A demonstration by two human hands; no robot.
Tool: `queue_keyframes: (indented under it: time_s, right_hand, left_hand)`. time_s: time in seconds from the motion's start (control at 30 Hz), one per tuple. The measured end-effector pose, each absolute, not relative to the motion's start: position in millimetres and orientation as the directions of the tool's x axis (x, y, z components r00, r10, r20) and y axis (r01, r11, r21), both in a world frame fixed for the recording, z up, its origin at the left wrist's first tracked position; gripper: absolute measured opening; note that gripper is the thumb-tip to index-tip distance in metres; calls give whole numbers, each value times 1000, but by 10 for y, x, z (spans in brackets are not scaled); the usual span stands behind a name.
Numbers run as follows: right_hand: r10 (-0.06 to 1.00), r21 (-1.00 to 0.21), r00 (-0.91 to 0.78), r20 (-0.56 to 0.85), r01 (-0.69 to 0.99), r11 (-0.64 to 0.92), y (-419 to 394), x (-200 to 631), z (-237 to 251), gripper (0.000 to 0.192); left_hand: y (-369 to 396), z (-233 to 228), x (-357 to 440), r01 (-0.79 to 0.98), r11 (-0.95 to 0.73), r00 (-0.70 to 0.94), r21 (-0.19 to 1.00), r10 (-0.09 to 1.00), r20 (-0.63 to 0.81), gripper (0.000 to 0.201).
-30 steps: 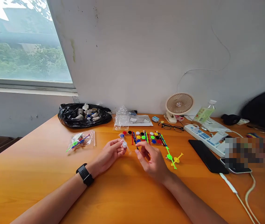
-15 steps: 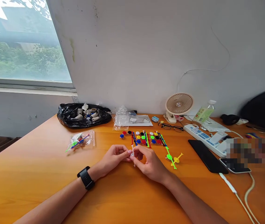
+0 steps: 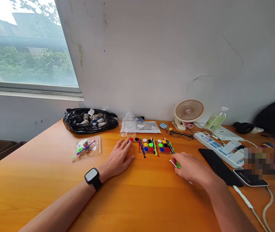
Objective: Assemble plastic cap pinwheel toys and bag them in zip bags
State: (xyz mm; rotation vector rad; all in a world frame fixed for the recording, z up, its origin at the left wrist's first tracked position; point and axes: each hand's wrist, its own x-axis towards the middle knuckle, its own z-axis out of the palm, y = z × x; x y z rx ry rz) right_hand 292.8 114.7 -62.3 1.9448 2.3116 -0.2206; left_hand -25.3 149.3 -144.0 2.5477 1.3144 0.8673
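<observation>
the left hand (image 3: 119,158) lay flat on the orange table (image 3: 43,180), palm down and fingers spread, holding nothing. its fingertips reached the near left end of the coloured plastic pieces (image 3: 152,145), a tight cluster of small round caps and thin sticks in red, blue, green, yellow, black and white. a smartwatch (image 3: 93,178) sat on the left wrist.

the right hand (image 3: 190,169) rested on the table to the right of the cluster, fingers curled downward over a white stick and green cap (image 3: 176,164) that showed at its fingertips. the hand appeared to be pinching that piece, but the knuckles hid the actual contact, so the grip could not be confirmed.

a small clear bag (image 3: 86,146) with more coloured pieces lay to the left of the left hand, well apart from it. a black plastic bag (image 3: 90,120) with small rolls inside lay against the wall behind it. crumpled clear wrapping (image 3: 127,127) and a flat white sheet (image 3: 147,126) lay just behind the cluster. further right stood a small desk fan (image 3: 189,112), with spectacles (image 3: 181,134) in front of it, a water bottle (image 3: 216,120), a white power strip (image 3: 218,148), and a black phone (image 3: 218,166) near the right hand. a white cable (image 3: 246,201) ran along the right edge.
</observation>
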Motion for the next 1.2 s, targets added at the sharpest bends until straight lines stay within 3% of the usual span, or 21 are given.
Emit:
queue_keyframes:
  time_s: [0.1,0.3,0.53,0.67,0.87,0.93,1.07,1.2]
  right_hand:
    - [984,11,-136,-117,990,138,1139,2920,-543,12]
    - [893,-210,-417,166,870,445,1082,2376,-779,32]
    - [817,-262,-565,118,776,574,1052,2049,-1145,53]
    - [810,-326,-564,160,744,583,1090,2058,-1151,51]
    - [767,-489,-594,243,608,625,1076,2081,-1107,23]
    - [774,-525,-570,275,586,618,1070,2083,-1106,21]
    - [787,-493,-550,280,621,610,1055,2077,-1112,30]
    - [785,-442,-568,248,654,613,1033,2065,-1126,25]
  left_hand:
    - [1528,-1518,-251,757,-559,448,338,821,354,71]
    - [1535,-1545,-237,774,-575,473,263,802,364,75]
    - [1596,-1496,-220,762,-605,509,232,780,362,74]
    - [1632,-1492,-228,735,-626,527,261,769,362,79]
    - [1625,-1475,-245,674,-668,535,315,736,416,76]
    - [1605,-1453,-246,667,-673,533,321,731,426,74]
    - [1556,-1399,-246,641,-695,549,325,711,440,72]
    - [1512,-1366,-240,593,-737,592,323,671,446,68]
